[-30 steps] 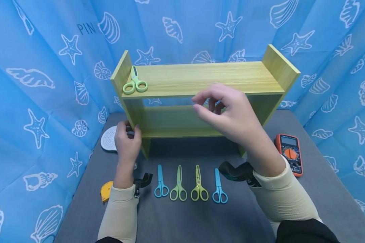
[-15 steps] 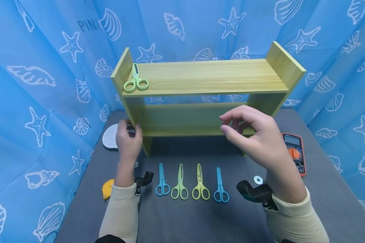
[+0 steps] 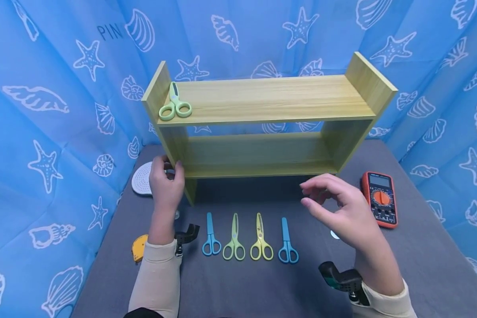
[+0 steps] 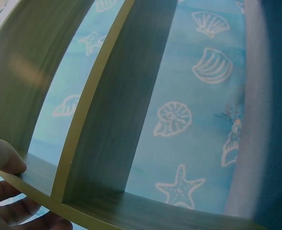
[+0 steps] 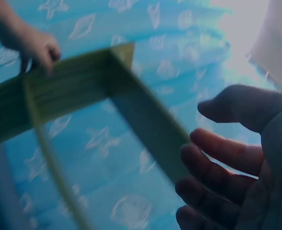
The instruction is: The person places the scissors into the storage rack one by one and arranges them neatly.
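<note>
A light wooden two-tier shelf [image 3: 262, 169] stands at the back of the table. My left hand [image 3: 166, 183] grips its left side panel, thumb on one face and fingers on the other, as the left wrist view shows. A pair of green scissors [image 3: 175, 105] lies on the top board at the left end. My right hand [image 3: 342, 207] hovers in front of the shelf's lower right, fingers loosely bent and apart from the thumb, holding nothing. Before the shelf lies a row of blue scissors [image 3: 211, 238], green scissors [image 3: 234, 240], yellow scissors [image 3: 260, 240] and more blue scissors [image 3: 288, 245].
An orange multimeter [image 3: 380, 198] lies on the grey table at the right. A small white disc [image 3: 334, 235] is partly behind my right hand. On the left are a white perforated object [image 3: 142, 179] and a yellow tape measure [image 3: 139, 248]. A blue curtain hangs behind.
My right hand has moved right and down, away from the front of the shelf toward the table. My left hand stays on the side panel, and the scissors have not moved.
</note>
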### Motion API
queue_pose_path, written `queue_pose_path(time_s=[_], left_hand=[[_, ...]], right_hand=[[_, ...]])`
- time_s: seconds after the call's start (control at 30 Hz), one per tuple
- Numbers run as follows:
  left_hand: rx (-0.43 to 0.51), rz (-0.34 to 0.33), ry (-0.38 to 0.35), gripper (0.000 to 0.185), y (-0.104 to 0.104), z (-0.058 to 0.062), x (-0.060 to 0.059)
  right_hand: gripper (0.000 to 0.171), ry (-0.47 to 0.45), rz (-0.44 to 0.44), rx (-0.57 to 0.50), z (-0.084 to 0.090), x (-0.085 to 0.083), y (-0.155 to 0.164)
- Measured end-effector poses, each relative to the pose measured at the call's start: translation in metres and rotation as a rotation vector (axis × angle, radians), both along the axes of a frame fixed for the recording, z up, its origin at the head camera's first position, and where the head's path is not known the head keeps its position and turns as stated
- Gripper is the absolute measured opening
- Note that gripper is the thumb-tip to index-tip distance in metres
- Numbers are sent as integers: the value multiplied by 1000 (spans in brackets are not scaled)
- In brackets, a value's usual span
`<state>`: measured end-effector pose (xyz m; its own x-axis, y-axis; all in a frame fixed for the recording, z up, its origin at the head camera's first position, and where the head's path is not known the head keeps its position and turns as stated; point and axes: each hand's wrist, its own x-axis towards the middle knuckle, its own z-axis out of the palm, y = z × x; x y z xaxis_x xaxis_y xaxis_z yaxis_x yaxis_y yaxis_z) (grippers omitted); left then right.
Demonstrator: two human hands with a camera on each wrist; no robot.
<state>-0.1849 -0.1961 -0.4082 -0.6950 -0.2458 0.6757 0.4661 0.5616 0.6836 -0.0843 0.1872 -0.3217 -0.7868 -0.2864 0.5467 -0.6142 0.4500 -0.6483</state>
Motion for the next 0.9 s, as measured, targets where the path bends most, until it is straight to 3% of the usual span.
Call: queue_pose_path(time_s=[0.13,0.4,0.63,0.77,0.9], left_hand=[[13,-4,-17,21,1,-2,0],[7,11,-11,21,0,-2,-1],[11,-11,1,20,-2,-3,-1],[14,-12,8,19,-2,-4,-1],[11,-19,5,20,-2,-3,-1]], right_hand=[[36,-89,-36,28,-29,5,10],[28,-352,-110,69,-86,17,16],[26,-583,-129,106,-117,16,16],[26,-691,-134,209,-132,12,13],[18,-708,-184,377,-149,7,5]])
